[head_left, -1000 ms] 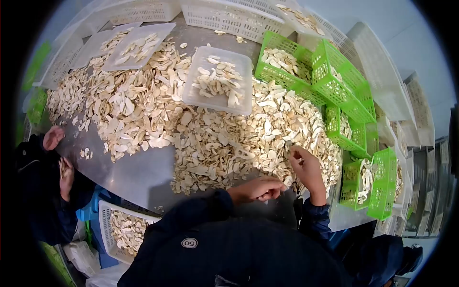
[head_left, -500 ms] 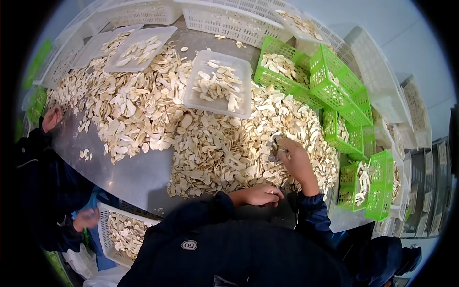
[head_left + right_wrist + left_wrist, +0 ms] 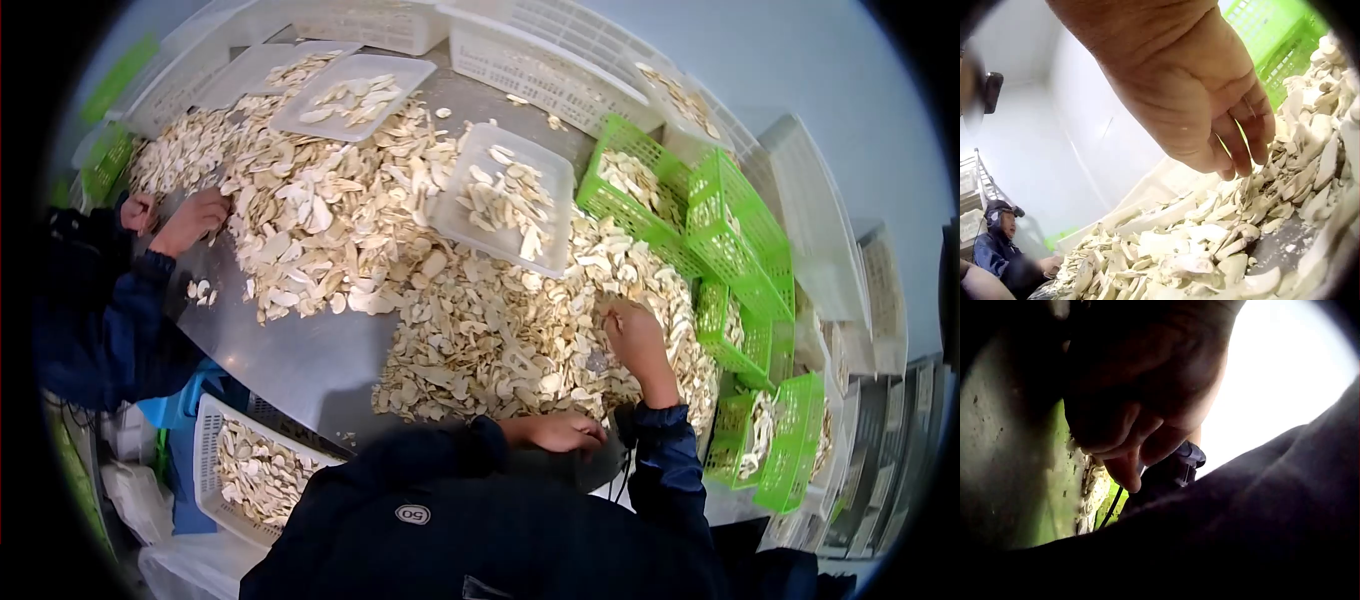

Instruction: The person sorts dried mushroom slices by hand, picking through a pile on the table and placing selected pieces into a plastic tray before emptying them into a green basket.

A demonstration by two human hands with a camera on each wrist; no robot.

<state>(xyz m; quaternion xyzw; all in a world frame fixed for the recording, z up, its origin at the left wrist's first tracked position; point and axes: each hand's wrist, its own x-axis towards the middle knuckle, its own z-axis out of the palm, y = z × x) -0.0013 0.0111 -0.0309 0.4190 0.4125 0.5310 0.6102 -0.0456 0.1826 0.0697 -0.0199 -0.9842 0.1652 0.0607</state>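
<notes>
A broad heap of pale dried slices (image 3: 480,330) lies on the metal table (image 3: 290,350). Over its right part is the right hand (image 3: 637,340); in the right wrist view this hand (image 3: 1204,100) has bent, relaxed fingers pointing down at the slices (image 3: 1191,250), with nothing seen gripped. Whether the fingertips touch them is unclear. The left hand (image 3: 565,432) hangs loosely curled at the heap's near edge, close to the body. In the dark left wrist view the left hand (image 3: 1147,394) shows folded fingers and no clear object.
A clear tray (image 3: 450,205) with slices rests on the heap. Green baskets (image 3: 745,275) line the right side, white crates (image 3: 550,70) the back. Another person's hand (image 3: 190,222) reaches in at left. A white basket (image 3: 207,450) of slices stands below the table edge.
The head view has shifted, moving the scene. The right hand's fingers have lifted off a dark spot in the heap. At left, the other person's hand has moved from the low basket up to the slices.
</notes>
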